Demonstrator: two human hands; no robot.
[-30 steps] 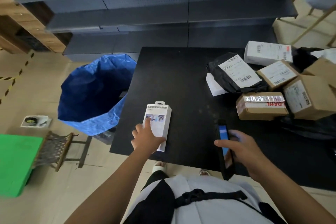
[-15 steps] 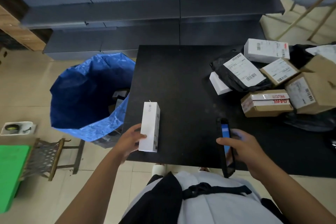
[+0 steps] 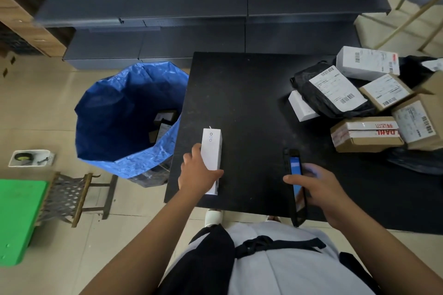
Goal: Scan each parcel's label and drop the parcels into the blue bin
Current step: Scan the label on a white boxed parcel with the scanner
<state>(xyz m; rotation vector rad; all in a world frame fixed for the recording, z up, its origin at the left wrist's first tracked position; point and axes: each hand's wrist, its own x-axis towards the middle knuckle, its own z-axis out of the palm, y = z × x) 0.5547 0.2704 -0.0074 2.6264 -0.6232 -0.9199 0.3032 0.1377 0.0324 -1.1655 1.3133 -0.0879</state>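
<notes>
white box (image 3: 211, 151): stood up on its narrow edge near the table's left side, long face turned sideways. No shipping label shows on the faces I can see, so my guess is it's being turned to find one, or it's done and about to go over the edge.
left hand (image 3: 197, 173): wrapped around the near end of that box, thumb across the right face, fingers on the left — a grip that lets it rotate or lift in one go.
right hand (image 3: 316, 189): curled around the scanner (image 3: 296, 184), a dark phone-like handheld with a lit blue screen, held edge-up just off the table front. Looks parked there so it's ready once a barcode faces it.
blue bin (image 3: 124, 112): a blue bag-style bin on the floor, right against the table's left edge, open mouth up. A few dark parcels already sit at the bottom. Handy spot — the left hand only has to swing out to drop.
parcel pile (image 3: 374, 105): heaped on the right side of the table, well apart from the white box — cardboard boxes, a white carton, a black poly mailer, most with labels up. Plenty left, I'd say.
table (image 3: 247, 93): black top, bare in the middle as working room.
around it: grey shelving behind, a woven stool (image 3: 69, 196) and a green platform (image 3: 16, 218) on the floor at left.
</notes>
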